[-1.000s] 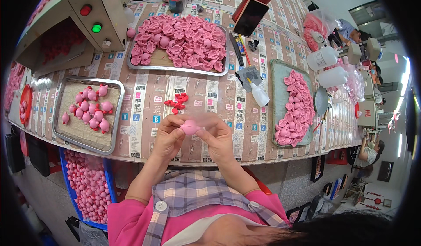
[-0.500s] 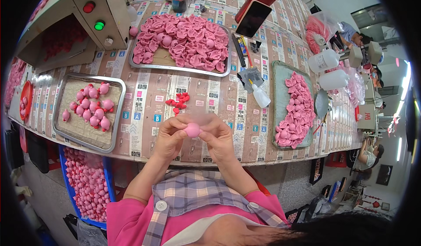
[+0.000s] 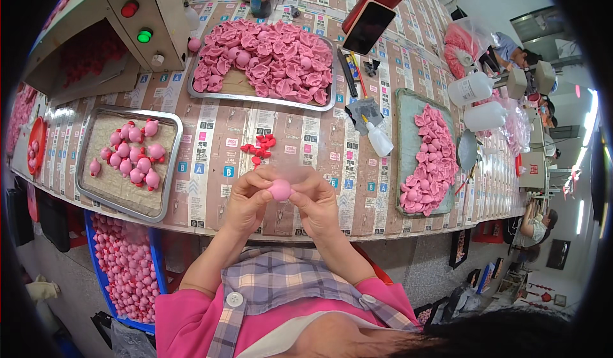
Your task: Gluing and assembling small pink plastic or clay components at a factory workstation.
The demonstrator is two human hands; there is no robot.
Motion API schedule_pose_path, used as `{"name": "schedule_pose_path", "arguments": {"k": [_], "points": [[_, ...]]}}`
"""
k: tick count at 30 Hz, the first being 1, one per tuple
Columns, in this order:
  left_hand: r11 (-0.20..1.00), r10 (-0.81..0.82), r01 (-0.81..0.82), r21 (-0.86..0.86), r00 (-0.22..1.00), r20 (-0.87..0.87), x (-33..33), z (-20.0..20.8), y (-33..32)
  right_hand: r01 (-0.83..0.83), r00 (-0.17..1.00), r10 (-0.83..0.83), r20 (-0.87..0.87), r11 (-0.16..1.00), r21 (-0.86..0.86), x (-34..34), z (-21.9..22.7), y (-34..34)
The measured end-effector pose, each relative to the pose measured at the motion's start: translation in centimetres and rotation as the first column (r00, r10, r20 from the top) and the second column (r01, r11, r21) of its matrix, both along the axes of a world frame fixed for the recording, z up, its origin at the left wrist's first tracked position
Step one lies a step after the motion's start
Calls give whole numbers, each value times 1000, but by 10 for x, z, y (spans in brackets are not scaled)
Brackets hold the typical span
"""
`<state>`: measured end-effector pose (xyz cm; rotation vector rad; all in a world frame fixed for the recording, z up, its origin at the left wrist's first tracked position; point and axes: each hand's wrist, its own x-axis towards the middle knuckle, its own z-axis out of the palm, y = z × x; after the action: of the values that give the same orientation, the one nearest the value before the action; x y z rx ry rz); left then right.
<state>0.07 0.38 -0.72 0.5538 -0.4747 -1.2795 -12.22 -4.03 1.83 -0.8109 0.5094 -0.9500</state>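
Observation:
A round pink piece (image 3: 280, 190), ball-like and smooth, is pinched between my two hands above the near edge of the table. The fingers and thumb of my left hand (image 3: 250, 195) grip its left side. My right hand (image 3: 314, 198) grips its right side, thumb against the lower part; its upper fingers are hazy. Just beyond my hands lies a small heap of red parts (image 3: 258, 148). On the left, a metal tray (image 3: 96, 189) lined with brown paper holds several pink balls (image 3: 134, 155) with red parts attached.
A large metal tray (image 3: 268, 104) at the back is heaped with pink shells. At right stand a green tray (image 3: 408, 112) of pink pieces, a white squeeze bottle (image 3: 380, 141) and a phone (image 3: 369, 27). A machine (image 3: 153, 19) occupies the back left; a blue crate (image 3: 102, 262) sits below the table.
Hardly anything differs. Both hands keep the pink piece in nearly the same spot, with only a slight shift of the fingers.

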Motion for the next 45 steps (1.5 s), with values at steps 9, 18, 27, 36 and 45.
{"name": "schedule_pose_path", "arguments": {"k": [9,18,27,36,45], "points": [[1000,2,1,-16,975,222,5,8,-6,41,998,-42,-36,999,-25,-5,0,-2],[998,48,-69,4,735,676,10,22,-5,-182,814,-268,-515,725,-664,-14,14,-16],[987,149,-102,-121,338,929,8,29,-8,-94,986,95,-139,995,12,-14,0,-8],[984,165,-131,-122,405,899,8,27,-10,-71,996,60,60,975,212,-3,2,-4],[991,132,-105,-86,585,800,5,20,-10,-56,992,26,121,967,248,-4,0,-2]]}}
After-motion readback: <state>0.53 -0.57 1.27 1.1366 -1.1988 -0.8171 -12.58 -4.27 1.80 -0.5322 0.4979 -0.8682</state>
